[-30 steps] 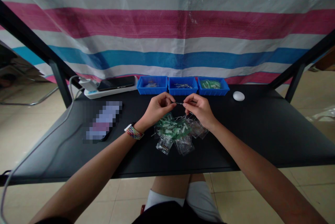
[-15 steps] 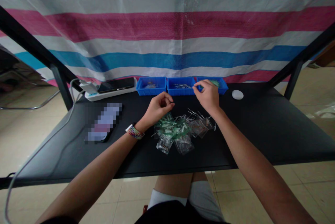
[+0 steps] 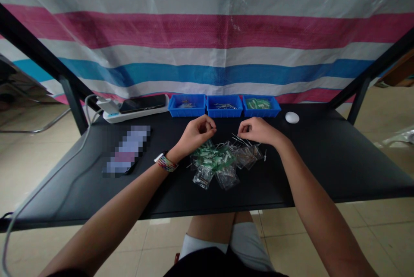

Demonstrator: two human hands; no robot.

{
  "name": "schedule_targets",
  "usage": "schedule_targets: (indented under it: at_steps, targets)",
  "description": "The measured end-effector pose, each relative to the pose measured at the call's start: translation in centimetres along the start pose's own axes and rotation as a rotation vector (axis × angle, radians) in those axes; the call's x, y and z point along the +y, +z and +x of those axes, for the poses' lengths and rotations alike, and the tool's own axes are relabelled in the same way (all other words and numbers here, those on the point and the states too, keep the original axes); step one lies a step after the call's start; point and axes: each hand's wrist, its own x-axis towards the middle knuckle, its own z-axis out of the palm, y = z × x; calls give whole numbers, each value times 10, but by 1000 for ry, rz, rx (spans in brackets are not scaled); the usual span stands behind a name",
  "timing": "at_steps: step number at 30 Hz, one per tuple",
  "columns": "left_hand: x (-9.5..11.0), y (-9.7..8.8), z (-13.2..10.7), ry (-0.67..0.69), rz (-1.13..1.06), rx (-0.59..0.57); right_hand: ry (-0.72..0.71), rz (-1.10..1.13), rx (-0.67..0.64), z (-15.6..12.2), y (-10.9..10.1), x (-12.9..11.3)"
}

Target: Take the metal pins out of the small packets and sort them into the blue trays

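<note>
My left hand [image 3: 196,133] is curled into a pinch just above the far left side of a pile of small packets; whatever its fingertips hold is too small to make out. My right hand [image 3: 258,131] has thumb and fingertips closed at several thin metal pins [image 3: 242,140], and I cannot tell whether one is between them. Green packets [image 3: 211,158] with small pale pieces fill the middle of the pile. Clear plastic packets [image 3: 228,177] lie at its near side, and others with brownish pieces [image 3: 249,156] at its right.
Three blue bins stand along the back: a left bin [image 3: 187,113] with small clear packets, a middle bin [image 3: 224,113] with metal pins, a right bin [image 3: 261,113] with green packets. A white rounded object [image 3: 292,117], a power strip [image 3: 113,118] bearing a phone [image 3: 142,103], and a blurred-out device [image 3: 129,149] share the black table [image 3: 339,160].
My right hand has come down and toward me from the right bin to the metal pins by the pile. My left hand stays nearly in place.
</note>
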Motion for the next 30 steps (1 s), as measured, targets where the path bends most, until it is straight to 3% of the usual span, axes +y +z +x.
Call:
schedule_targets:
  at_steps: [5,10,16,20,24,30]
  targets:
    - [-2,0,0,-5,7,-17,13,-121,53,4,15,-8]
    - [-1,1,0,-8,21,-18,-95,-264,157,6,22,-14]
    - [3,0,-1,-33,41,-9,-331,11,195,5,31,-31]
    - [0,-4,-2,-53,118,-49,-452,61,217,0,37,-45]
    - [-3,-5,-2,-49,164,-86,-487,68,255,-4,38,-51]
    - [3,-3,-2,-106,63,-104,-507,64,257,-5,37,-52]
